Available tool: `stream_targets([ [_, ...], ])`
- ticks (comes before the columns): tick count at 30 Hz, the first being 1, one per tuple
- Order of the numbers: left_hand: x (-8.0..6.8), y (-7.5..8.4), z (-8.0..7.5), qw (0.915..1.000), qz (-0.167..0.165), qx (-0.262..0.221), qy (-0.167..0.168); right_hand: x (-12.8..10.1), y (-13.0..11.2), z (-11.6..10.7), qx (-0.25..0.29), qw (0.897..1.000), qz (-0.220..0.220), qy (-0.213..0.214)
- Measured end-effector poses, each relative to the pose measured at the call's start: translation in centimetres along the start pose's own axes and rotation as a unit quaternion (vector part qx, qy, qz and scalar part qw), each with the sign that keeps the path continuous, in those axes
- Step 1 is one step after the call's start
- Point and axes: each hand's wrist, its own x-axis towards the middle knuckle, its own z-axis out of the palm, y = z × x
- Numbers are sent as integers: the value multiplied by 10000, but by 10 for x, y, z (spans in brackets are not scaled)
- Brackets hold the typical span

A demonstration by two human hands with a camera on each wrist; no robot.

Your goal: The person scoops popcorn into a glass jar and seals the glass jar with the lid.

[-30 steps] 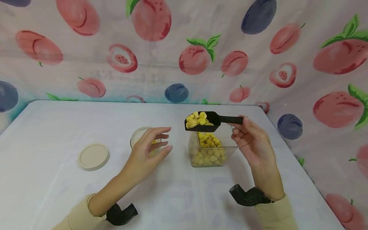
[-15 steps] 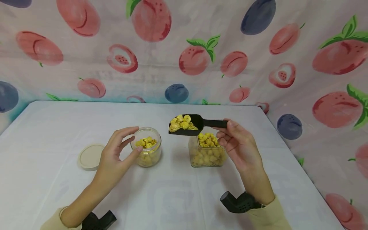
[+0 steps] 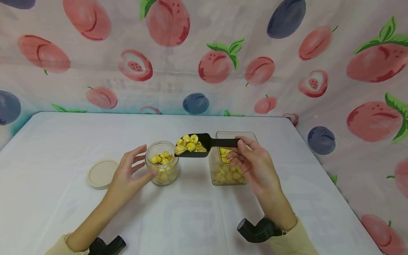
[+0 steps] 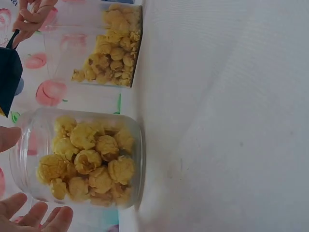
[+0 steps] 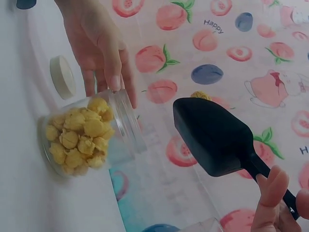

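In the head view my right hand [image 3: 253, 163] pinches the handle of a black scoop [image 3: 206, 141] loaded with yellow popcorn [image 3: 188, 144]. The scoop is held level, its front lip overlapping the right side of a glass jar's rim. That round glass jar [image 3: 165, 174] stands upright, partly filled with popcorn. My left hand [image 3: 125, 173] holds the jar near its neck, thumb in front and fingers on the left side. In the left wrist view the jar [image 4: 137, 159] sits between thumb and fingertips. The right wrist view shows the scoop's underside [image 5: 212, 137] raised beside the jar mouth.
A clear square container [image 3: 213, 166] of popcorn stands right of the jar, partly behind my right hand. Left of the jar lies a round cream lid [image 3: 101, 173], partly covered by my left hand. A fruit-printed cloth [image 3: 175, 85] hangs behind the white table [image 3: 191, 219].
The right hand has carried the loaded scoop leftward and slightly down, from over the square container to the jar. The left hand has moved back left and come around the jar's neck.
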Motion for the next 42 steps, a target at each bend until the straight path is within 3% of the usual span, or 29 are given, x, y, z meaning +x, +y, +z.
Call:
stream_targets([
  [17, 1, -4, 3, 9996, -265, 42, -69, 0, 14, 11, -248, 9996, 71, 100],
  [42, 1, -6, 3, 9998, -188, -72, -45, 0, 23, 19, -905, 9946, 164, 475],
])
